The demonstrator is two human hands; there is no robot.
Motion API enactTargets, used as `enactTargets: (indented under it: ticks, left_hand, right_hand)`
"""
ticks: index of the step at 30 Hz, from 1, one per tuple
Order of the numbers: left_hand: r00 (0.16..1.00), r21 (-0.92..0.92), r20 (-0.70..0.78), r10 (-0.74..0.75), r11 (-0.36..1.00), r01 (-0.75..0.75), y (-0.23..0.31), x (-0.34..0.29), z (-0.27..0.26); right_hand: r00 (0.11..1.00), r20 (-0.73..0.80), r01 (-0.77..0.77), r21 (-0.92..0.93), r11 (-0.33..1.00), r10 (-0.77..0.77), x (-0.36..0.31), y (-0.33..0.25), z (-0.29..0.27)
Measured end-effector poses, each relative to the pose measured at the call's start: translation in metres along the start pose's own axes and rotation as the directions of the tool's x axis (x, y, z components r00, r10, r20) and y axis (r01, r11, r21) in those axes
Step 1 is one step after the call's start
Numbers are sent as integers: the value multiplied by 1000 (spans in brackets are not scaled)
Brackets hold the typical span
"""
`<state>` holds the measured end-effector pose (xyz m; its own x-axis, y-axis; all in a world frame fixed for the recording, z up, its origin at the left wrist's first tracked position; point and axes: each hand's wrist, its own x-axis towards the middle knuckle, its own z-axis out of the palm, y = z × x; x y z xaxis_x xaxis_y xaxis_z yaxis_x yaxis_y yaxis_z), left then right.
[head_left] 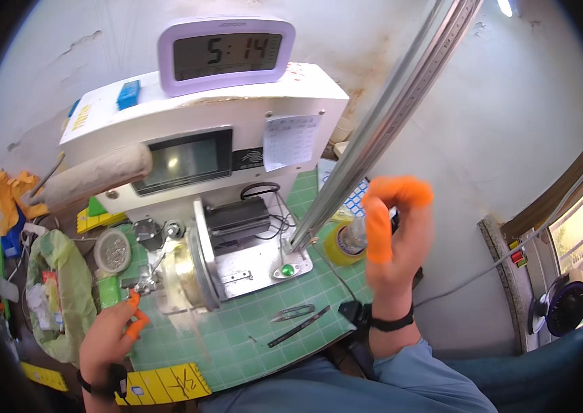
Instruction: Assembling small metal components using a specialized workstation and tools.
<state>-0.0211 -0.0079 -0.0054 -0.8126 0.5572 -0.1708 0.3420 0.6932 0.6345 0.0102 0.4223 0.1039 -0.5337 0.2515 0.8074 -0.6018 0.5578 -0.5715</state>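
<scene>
Left hand (107,332) at small metal fitting (145,281), left of brass-coloured drum (182,275) on white machine (250,118); fingers in orange cots (138,326), bent; contact or grip, can't tell. Right hand (401,230) raised, blurred, fingers curled, near yellow container (335,249); whether holding anything, can't tell. Risks: drum turning could snag left cot; slipping fingertip might knock fitting askew. Right hand dropping carelessly could tip container or sweep tweezers (293,312) off green mat (236,347).
</scene>
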Motion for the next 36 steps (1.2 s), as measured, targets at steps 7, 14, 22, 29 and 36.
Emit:
enactTargets:
  ticks: [7, 14, 22, 29, 36]
  left_hand:
    - [975, 213, -217, -49, 972, 96, 37, -5, 20]
    - [983, 99, -40, 180, 980, -175, 118, -64, -21]
    - [971, 124, 64, 231, 963, -238, 218, -116, -69]
    - [952, 209, -97, 291, 941, -266, 271, -146, -51]
    - [922, 181, -123, 367, 922, -342, 286, -118, -40]
  right_hand:
    - [992, -126, -29, -460, 887, -33, 19, 21, 6]
    - [916, 142, -400, 385, 832, 375, 0, -7, -33]
    - [969, 19, -248, 157, 956, 248, -2, -3, -34]
    - [995, -98, -18, -311, 950, -14, 6, 42, 0]
    - [959, 119, -280, 230, 932, 258, -17, 37, -20]
